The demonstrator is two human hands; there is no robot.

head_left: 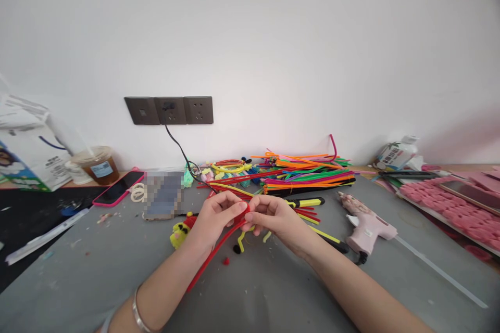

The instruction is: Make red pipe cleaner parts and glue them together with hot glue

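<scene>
Both hands meet over the middle of the grey mat, pinching a red pipe cleaner point(219, 245) between thumbs and fingertips. Its top end is bent between the two hands, and a long tail slants down beneath my left wrist. My left hand point(221, 217) is closed on it from the left. From the right, my right hand point(271, 218) pinches the same bent end. Just left of my left hand lies a yellow fuzzy figure point(178, 237) with a red top, partly covered. Under my fingers sit a bent yellow piece point(241, 242) and a small red pompom point(226, 260).
Bundles of coloured pipe cleaners point(308, 179) lie along the wall. A pink glue gun point(367, 226) with a long glue stick rests at right, near pink fuzzy rows point(441, 210). At left are a drink cup point(97, 166), a pink-edged phone point(118, 188) and a box point(35, 156).
</scene>
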